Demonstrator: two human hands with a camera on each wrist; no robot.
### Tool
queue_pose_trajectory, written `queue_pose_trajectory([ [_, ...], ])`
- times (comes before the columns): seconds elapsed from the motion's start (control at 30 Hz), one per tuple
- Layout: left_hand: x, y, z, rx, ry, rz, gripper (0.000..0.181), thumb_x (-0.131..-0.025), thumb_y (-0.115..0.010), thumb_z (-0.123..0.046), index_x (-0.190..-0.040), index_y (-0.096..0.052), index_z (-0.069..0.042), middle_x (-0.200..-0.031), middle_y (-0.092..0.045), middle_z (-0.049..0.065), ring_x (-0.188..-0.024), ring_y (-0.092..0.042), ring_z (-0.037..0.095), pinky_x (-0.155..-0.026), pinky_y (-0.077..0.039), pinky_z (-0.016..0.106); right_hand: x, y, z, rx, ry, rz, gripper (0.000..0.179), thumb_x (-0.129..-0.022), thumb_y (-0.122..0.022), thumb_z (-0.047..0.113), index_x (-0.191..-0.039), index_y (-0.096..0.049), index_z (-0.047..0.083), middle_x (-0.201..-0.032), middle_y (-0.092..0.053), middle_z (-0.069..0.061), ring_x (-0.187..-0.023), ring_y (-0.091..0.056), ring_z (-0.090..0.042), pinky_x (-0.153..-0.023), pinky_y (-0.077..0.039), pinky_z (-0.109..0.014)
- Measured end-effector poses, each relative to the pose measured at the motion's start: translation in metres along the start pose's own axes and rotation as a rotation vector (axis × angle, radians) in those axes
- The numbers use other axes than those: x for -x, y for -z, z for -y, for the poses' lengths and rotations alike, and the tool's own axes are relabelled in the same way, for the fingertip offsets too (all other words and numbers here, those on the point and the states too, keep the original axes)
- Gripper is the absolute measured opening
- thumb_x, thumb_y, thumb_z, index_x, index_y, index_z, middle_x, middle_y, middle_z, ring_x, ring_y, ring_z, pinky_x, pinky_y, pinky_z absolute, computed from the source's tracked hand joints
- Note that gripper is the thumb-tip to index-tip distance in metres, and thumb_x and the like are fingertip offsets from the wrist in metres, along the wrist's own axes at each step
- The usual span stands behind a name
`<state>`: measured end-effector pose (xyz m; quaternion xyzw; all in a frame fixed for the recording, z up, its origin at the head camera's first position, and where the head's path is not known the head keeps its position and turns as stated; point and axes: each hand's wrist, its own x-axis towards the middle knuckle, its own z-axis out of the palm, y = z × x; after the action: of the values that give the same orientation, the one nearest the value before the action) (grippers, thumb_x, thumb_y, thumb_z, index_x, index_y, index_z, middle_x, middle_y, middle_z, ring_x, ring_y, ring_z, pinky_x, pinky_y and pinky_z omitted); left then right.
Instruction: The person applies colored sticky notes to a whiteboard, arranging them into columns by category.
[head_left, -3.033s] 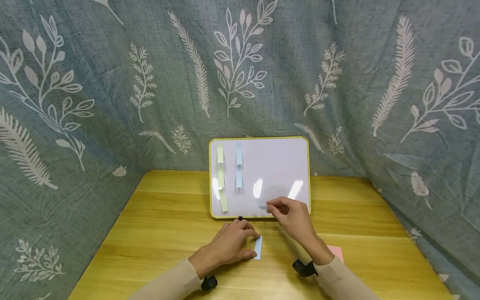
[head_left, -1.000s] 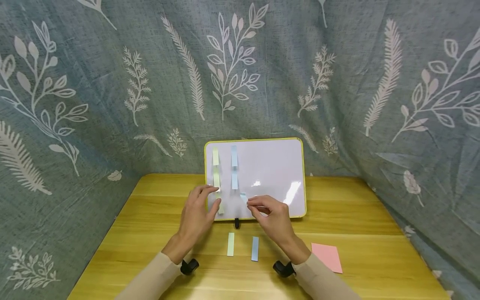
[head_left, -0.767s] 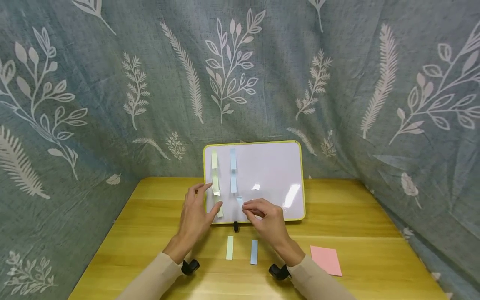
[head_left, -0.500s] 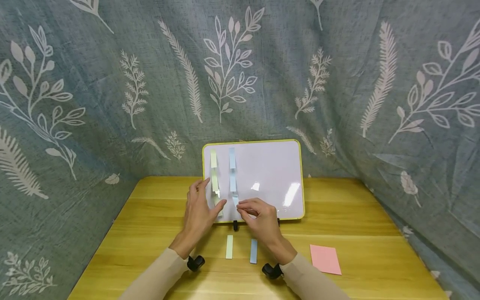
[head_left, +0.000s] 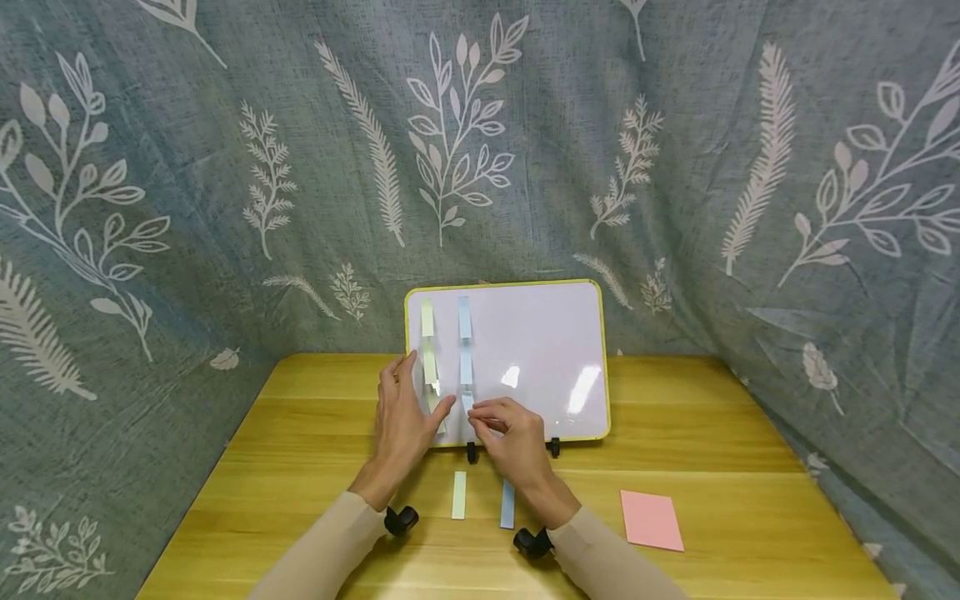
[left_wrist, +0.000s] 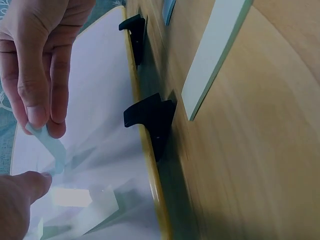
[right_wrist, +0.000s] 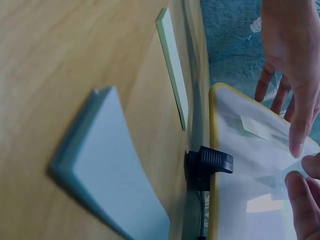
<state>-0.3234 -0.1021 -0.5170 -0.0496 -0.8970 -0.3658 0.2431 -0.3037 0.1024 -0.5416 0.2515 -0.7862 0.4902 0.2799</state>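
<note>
My right hand [head_left: 513, 433] pinches the lower end of a thin blue sticky note strip [head_left: 467, 401] against the whiteboard [head_left: 540, 333]. In the left wrist view, that strip [left_wrist: 52, 147] bends away from the board between fingertips and surface. At the board's left edge, my left hand [head_left: 401, 425] has its fingers spread, the thumb [left_wrist: 30, 190] close to the strip; whether it touches is unclear. Two blue strips [head_left: 464, 317] hang above the held one. A column of green strips [head_left: 427, 318] runs down the left side, its lowest partly hidden by my left hand.
On the wooden table [head_left: 322, 417] lie a green strip pad [head_left: 459, 495], a blue strip pad [head_left: 507, 506] partly behind my right wrist, and a square pink pad [head_left: 651, 520] at the right. Black stand clips [head_left: 472, 452] hold the board's lower edge. A patterned curtain [head_left: 480, 167] surrounds the table.
My left hand has left the blue pad on the table and gone up to the board's left edge. My right hand has carried the blue strip leftward, under the blue column.
</note>
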Motion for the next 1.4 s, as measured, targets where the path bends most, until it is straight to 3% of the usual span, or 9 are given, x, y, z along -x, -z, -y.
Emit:
queue_pose_trajectory([
  [0.23, -0.002, -0.004, 0.0, -0.009, 0.013, 0.002, 0.102, -0.099, -0.097, -0.04, -0.178, -0.041, -0.01, -0.175, -0.041, 0.026, -0.149, -0.057, 0.05, -0.117, -0.057, 0.066, 0.0, -0.004, 0.002, -0.021, -0.034, -0.007, 0.012, -0.096, -0.09, -0.009, -0.106, -0.09, -0.002, -0.112, -0.085, -0.016, -0.106, -0.088, -0.034, -0.091, -0.071, -0.03],
  [0.5, -0.003, -0.008, 0.0, 0.002, 0.023, 0.001, 0.105, -0.098, -0.097, -0.04, -0.18, -0.039, -0.009, -0.176, -0.04, 0.028, -0.151, -0.056, 0.051, -0.116, -0.057, 0.068, 0.001, -0.008, 0.002, 0.039, -0.039, -0.028, 0.013, -0.096, -0.091, -0.008, -0.107, -0.09, -0.001, -0.109, -0.085, -0.015, -0.102, -0.088, -0.032, -0.088, -0.072, -0.031],
  [1.0, -0.006, -0.019, -0.003, 0.003, 0.049, 0.01, 0.117, -0.094, -0.101, -0.039, -0.184, -0.03, -0.012, -0.177, -0.037, 0.031, -0.15, -0.055, 0.055, -0.116, -0.057, 0.07, 0.004, -0.012, 0.002, 0.054, -0.075, -0.012, 0.012, -0.097, -0.091, -0.006, -0.108, -0.09, -0.001, -0.109, -0.084, -0.015, -0.103, -0.088, -0.031, -0.089, -0.072, -0.03],
  [1.4, -0.01, -0.027, -0.004, -0.015, 0.049, -0.053, 0.129, -0.087, -0.107, -0.038, -0.184, -0.028, -0.011, -0.176, -0.038, 0.03, -0.149, -0.057, 0.055, -0.116, -0.057, 0.069, 0.005, -0.016, -0.001, 0.062, -0.09, 0.021, 0.012, -0.096, -0.09, -0.008, -0.105, -0.09, -0.001, -0.108, -0.083, -0.014, -0.1, -0.089, -0.03, -0.089, -0.07, -0.025],
])
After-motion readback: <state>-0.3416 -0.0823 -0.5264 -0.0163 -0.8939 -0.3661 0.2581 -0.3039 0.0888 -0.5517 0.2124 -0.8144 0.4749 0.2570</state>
